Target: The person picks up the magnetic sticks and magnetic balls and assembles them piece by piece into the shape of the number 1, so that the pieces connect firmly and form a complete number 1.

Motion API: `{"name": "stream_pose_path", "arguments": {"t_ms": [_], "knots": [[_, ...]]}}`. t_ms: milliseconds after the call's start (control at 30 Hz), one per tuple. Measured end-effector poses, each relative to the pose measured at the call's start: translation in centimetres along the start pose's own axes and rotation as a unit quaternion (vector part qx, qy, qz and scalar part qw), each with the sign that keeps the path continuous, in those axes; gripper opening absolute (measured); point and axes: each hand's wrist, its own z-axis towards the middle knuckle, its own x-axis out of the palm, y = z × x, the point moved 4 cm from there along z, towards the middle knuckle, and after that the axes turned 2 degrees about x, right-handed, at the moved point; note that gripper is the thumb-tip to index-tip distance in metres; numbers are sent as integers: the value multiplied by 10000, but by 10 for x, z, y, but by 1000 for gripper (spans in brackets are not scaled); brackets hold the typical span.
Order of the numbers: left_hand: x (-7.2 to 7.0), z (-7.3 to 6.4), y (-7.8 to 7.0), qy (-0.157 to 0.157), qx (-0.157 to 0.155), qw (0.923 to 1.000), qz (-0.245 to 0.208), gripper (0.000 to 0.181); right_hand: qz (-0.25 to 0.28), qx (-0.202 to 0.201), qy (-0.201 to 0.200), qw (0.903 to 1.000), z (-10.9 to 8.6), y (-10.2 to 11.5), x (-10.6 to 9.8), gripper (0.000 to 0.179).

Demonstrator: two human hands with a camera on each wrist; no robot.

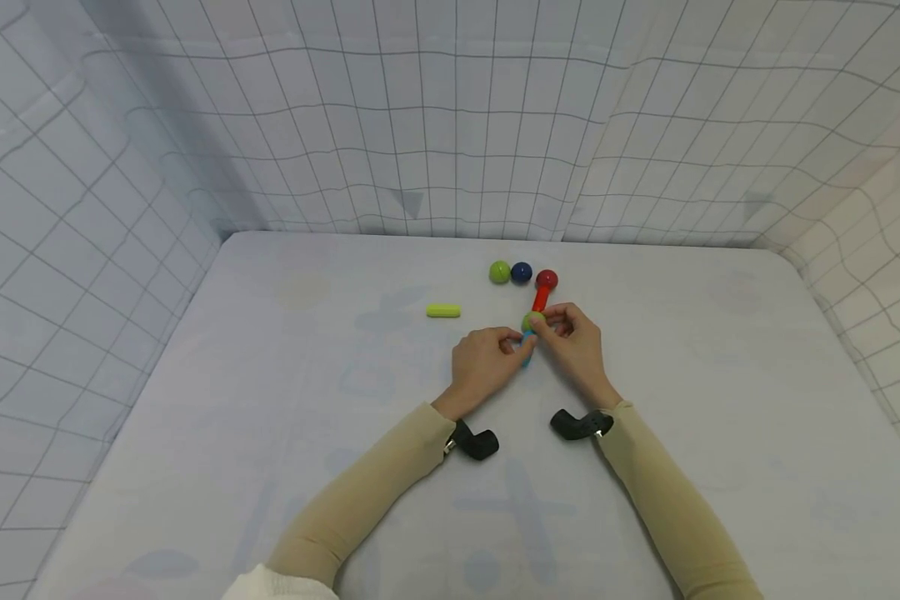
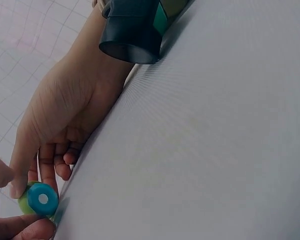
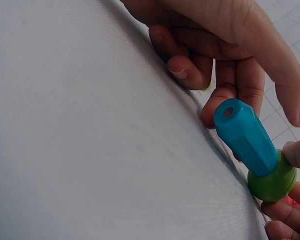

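Observation:
My right hand (image 1: 576, 348) pinches a green ball (image 3: 272, 182) between thumb and fingers. From that ball a blue rod (image 3: 247, 137) sticks out toward me, a round pale spot on its end. My left hand (image 1: 485, 367) is around the blue rod; its fingers (image 3: 210, 112) lie against or close beside the rod, while its thumb stands off, straight. On the far side of the green ball a red rod (image 1: 542, 298) runs to a red ball (image 1: 547, 279). In the left wrist view, the blue rod (image 2: 43, 200) points at the camera.
A second green ball (image 1: 499, 272) and a dark blue ball (image 1: 521, 272) lie left of the red ball. A yellow-green rod (image 1: 443, 311) lies farther left on the white table (image 1: 307, 350). Grid-patterned white curtains (image 1: 435, 125) surround the back and sides.

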Motion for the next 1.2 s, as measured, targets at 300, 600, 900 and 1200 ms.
{"name": "stream_pose_path", "arguments": {"t_ms": [300, 600, 900, 1200], "knots": [[-2, 2, 3, -145, 73, 9993, -344, 44, -42, 49, -24, 10000, 0, -1, -1, 27], [-5, 4, 5, -192, 258, 9965, -769, 40, 25, 37, -9, 10000, 1, -1, 0, 27], [-16, 17, 1, -732, 698, 9914, -835, 23, 10, -69, 30, 10000, 1, -1, 1, 25], [-18, 53, 7, -779, 545, 9890, -1133, 31, 22, -104, 72, 9999, 3, -1, -1, 27]]}}
